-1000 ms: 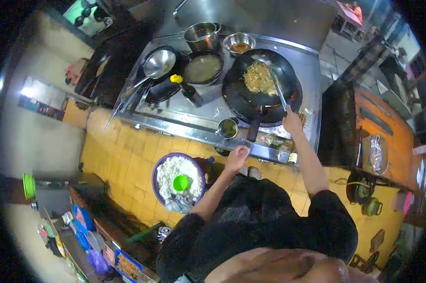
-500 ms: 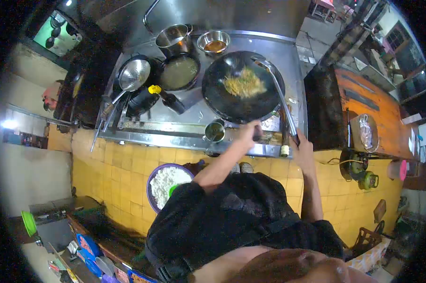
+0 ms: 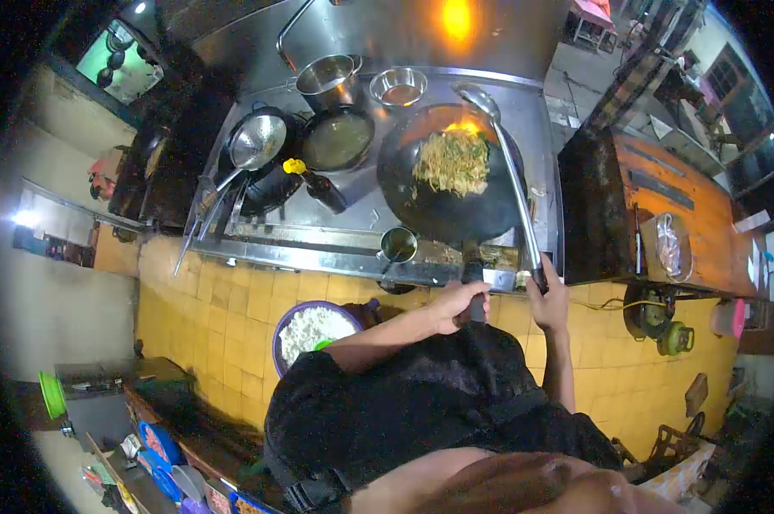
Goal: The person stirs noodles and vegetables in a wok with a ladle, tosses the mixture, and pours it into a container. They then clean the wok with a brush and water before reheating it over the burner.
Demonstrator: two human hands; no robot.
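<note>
Head view shows 2 hands close together at the near edge of the steel tabletop [image 3: 267, 244]. The left hand [image 3: 460, 301] is clenched around the handle of the wok [image 3: 421, 201] — the pan sits straight ahead of it, with noodles [image 3: 451, 161] heaped inside and a flame [image 3: 464, 127] at its far rim. The right hand [image 3: 548, 295], just beside the left, is wrapped tight on the long ladle [image 3: 509, 176] — its scoop hangs past the wok's far edge. A sauce cup [image 3: 398, 244] stands ahead and left of the left hand. A rice bowl [image 3: 306, 330] lies further left, nearer the person.

floor [image 3: 233, 300]: yellow tiles | wall [image 3: 387, 26]: steel | table [image 3: 687, 197]: orange wood, right | window [image 3: 117, 60]: perhaps, upper-left
</note>
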